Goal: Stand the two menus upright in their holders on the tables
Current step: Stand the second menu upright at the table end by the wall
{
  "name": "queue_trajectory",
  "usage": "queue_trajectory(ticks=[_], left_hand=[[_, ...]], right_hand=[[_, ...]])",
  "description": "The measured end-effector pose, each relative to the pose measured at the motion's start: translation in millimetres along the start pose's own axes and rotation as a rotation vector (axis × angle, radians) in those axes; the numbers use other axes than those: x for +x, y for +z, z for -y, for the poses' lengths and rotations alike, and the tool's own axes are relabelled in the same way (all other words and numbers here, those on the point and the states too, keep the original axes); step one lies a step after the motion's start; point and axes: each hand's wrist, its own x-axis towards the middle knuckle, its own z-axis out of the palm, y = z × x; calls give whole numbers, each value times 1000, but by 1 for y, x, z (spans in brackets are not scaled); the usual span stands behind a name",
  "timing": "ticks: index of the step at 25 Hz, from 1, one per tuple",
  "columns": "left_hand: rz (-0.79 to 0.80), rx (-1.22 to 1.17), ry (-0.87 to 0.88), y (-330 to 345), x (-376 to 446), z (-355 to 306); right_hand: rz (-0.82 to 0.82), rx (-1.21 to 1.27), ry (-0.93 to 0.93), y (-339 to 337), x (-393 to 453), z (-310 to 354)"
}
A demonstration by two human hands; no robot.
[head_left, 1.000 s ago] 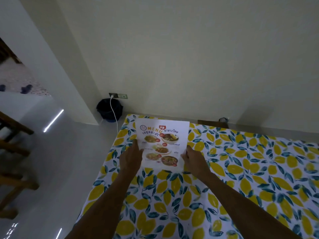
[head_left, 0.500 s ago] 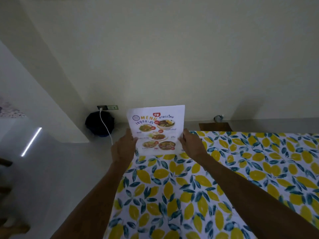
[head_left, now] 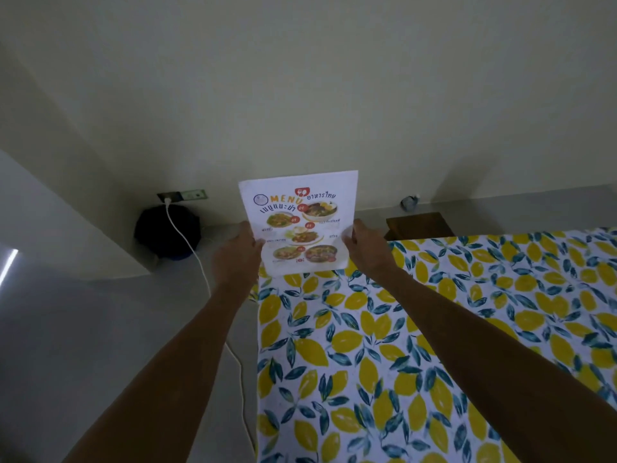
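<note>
Paper menu [head_left: 300, 225], holder indiscernible.

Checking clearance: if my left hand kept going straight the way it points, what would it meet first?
Probably the wall behind the table; nothing else shows ahead of the left hand, which grips the menu. Depth is unclear.

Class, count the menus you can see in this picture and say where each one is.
1. The menu is held upright at the far left corner of the lemon-print table, gripped by the left hand and right hand. A second menu may lie outside the view.
</note>
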Motion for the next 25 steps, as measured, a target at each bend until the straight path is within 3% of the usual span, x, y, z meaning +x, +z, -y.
queue_trajectory(ticks=[8, 25], left_hand=[[49, -14, -12, 20, 8, -1], [98, -109, -108, 10, -15, -21]], right_hand=[[-8, 81, 166, 25, -2, -4], [-2, 154, 150, -3, -14, -10]])
